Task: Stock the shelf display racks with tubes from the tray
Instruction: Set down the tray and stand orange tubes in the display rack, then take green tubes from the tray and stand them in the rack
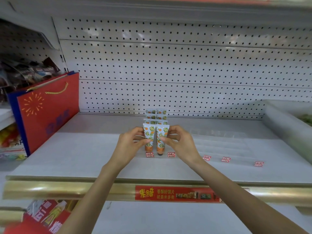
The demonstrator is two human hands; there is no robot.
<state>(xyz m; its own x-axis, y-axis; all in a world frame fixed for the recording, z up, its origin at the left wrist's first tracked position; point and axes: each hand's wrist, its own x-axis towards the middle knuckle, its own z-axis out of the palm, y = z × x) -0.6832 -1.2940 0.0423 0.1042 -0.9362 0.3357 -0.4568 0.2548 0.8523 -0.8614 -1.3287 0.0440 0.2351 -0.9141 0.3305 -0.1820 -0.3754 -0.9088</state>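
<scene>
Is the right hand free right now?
No, the right hand pinches the right front tube, while the left hand holds the left front tube.

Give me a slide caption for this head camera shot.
Left hand and right hand pinch the two front floral tubes standing in the clear display rack on a shelf.

White shelf (76, 157): clear racks (219, 144), red bag (47, 112) (left), tray (283, 122) (right, blurred).

- On my left, a red gift bag (49, 112) with a gold rope handle (57, 91) stands upright on the shelf (84, 157), near the white pegboard (185, 65).
- Below me, a red advert strip (175, 194) sits on the gold shelf rail (67, 190).
- Red packets (45, 215) lie lower left, blurred.
</scene>
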